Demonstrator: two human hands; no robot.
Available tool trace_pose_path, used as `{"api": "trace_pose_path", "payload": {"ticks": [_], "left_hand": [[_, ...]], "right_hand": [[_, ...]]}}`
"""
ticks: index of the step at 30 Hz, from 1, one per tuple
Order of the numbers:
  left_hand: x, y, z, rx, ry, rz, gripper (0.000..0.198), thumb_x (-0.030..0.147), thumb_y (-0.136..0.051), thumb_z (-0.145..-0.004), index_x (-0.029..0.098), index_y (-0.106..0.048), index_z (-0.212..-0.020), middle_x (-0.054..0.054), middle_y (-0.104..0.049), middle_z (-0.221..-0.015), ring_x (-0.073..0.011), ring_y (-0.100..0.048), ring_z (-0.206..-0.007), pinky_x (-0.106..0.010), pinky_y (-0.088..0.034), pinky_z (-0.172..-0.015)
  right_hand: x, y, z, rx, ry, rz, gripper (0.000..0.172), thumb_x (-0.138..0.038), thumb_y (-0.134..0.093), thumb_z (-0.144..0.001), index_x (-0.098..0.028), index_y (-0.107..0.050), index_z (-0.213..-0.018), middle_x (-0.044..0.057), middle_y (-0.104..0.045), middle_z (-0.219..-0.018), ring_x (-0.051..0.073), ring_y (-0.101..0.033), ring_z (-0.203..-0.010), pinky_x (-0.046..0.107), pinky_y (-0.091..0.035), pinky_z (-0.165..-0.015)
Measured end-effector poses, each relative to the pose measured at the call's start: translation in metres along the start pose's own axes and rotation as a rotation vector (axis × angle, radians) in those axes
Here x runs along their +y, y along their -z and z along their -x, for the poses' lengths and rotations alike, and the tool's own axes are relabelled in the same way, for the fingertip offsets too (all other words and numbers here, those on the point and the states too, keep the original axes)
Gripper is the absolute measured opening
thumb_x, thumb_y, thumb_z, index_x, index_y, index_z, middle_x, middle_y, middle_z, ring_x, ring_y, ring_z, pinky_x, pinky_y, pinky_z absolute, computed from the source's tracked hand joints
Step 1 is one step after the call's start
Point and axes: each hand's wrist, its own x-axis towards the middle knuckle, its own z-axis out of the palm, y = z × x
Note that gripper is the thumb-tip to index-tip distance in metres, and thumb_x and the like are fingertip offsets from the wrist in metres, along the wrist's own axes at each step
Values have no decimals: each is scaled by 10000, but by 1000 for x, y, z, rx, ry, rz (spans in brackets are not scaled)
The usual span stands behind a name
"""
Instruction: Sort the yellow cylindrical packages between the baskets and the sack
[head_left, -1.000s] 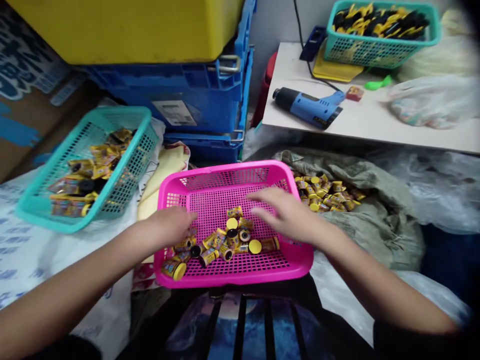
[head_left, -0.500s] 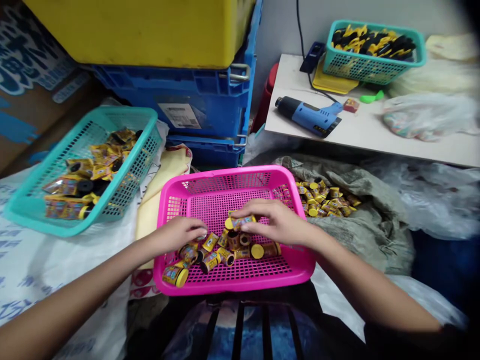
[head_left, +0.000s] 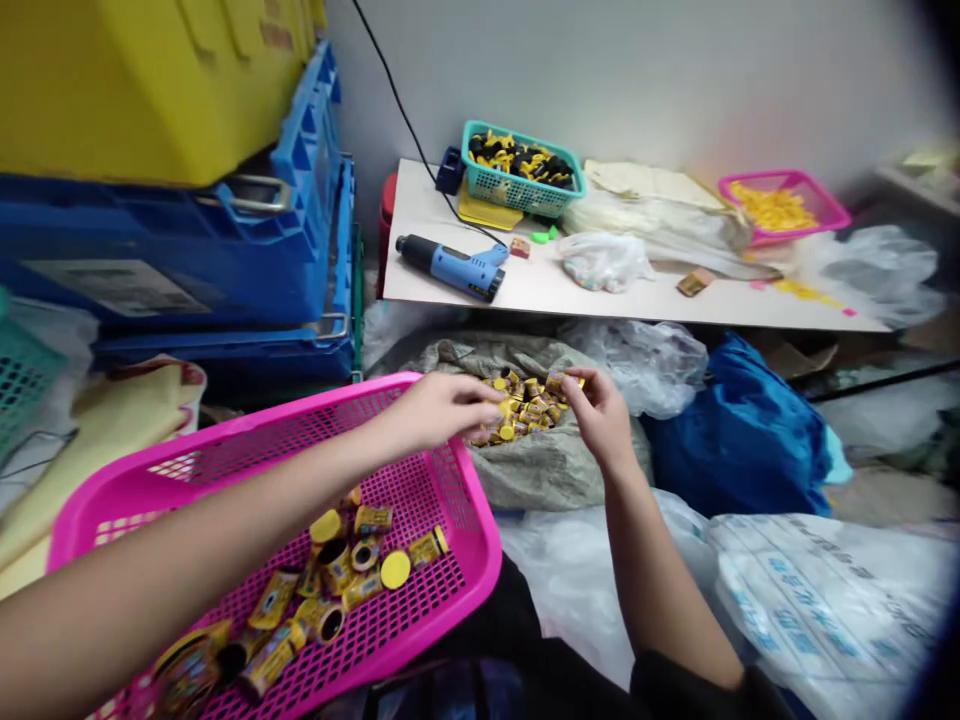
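My left hand (head_left: pixel 448 408) reaches over the right rim of the pink basket (head_left: pixel 480 530), fingers apart, beside the pile of small yellow-capped tubs (head_left: pixel 534 408) in a grey sack (head_left: pixel 555 470). At the far side of that pile, my right hand (head_left: pixel 600 415) pinches one small printed tub (head_left: pixel 559 382) between thumb and fingers. More of these tubs with yellow and dark ends, among them a yellow-capped tub (head_left: pixel 396 570), lie loose on the basket floor. My left forearm hides part of the basket.
A blue heat gun (head_left: pixel 457 265) lies on the white table (head_left: pixel 525 300), with a teal basket (head_left: pixel 525 190) of black-and-yellow parts behind it. Blue crates (head_left: pixel 187 250) stack up at left. A blue bag (head_left: pixel 735 430) and clear plastic bags (head_left: pixel 637 365) sit at right.
The view has swung right. Both hands have left the tubs inside the pink basket and moved right to the sack. The right hand still has a tub at its fingertips.
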Motion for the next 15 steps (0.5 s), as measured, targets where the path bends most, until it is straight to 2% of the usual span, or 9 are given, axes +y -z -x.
{"api": "trace_pose_path", "payload": {"ticks": [2,3,5,6,8,10,12,14,15], "left_hand": [[13,-21,-39,23,-54,-99,382,230,-648,-867,80,-660,-1218,-151,-754,-945,-226,-726,-826,-366,-584,-773],[17,-25,-52,32,-50,-108,447,254,-677,-853,92,-634,-1268,-155,-746,-1023,-240,-719,-898,-372,-574,-808],[21,-19,-62,97,-74,-166,639,295,-743,-808,160,-533,-1396,-131,-673,-1257,-250,-633,-1153,-362,-501,-968],[21,-9,-58,133,-162,-299,629,293,-742,-808,159,-541,-1389,-124,-618,-1347,-248,-564,-1252,-347,-447,-1031],[16,22,-30,188,-268,-522,470,264,-682,-850,154,-616,-1301,-92,-604,-1369,-222,-525,-1287,-302,-394,-1056],[6,54,20,174,-187,-697,280,287,-590,-900,157,-702,-1120,-59,-716,-1131,-198,-645,-1051,-287,-452,-925],[-13,75,79,24,53,-872,289,356,-512,-925,159,-722,-898,-48,-723,-839,-192,-654,-777,-306,-467,-792],[-41,80,133,-119,353,-918,300,356,-486,-920,168,-706,-840,-74,-717,-824,-205,-641,-718,-318,-463,-734],[-58,76,154,-133,478,-896,258,336,-502,-899,175,-701,-869,-91,-725,-864,-223,-652,-740,-325,-466,-723]], "right_hand": [[4,11,-11,80,106,190,595,-640,-510,-826,-113,-633,-1074,124,-613,-1084,255,-577,-1035,480,-441,-972],[1,13,-13,122,161,235,581,-624,-505,-832,-117,-642,-1080,124,-609,-1101,257,-568,-1059,475,-440,-976],[-14,9,-8,176,233,173,511,-563,-516,-878,-124,-643,-1107,116,-602,-1119,227,-575,-1049,389,-488,-905],[-25,3,-3,164,253,91,457,-523,-525,-909,-129,-640,-1111,106,-605,-1109,202,-588,-1015,334,-505,-849],[-52,-14,11,24,327,-52,324,-428,-544,-958,-147,-644,-1084,74,-619,-1059,155,-604,-942,264,-499,-794],[-81,-39,28,-267,512,-130,220,-336,-541,-988,-162,-651,-1067,43,-628,-1020,129,-601,-921,248,-480,-818],[-110,-71,47,-637,761,-149,189,-279,-523,-1003,-166,-655,-1076,36,-626,-1019,132,-584,-948,269,-464,-862],[-138,-107,67,-985,972,-92,193,-254,-518,-1003,-159,-659,-1094,49,-617,-1046,162,-558,-992,319,-450,-901],[-150,-125,77,-1130,1039,-16,198,-245,-527,-996,-157,-662,-1110,57,-611,-1068,183,-546,-1016,349,-440,-918]]}}
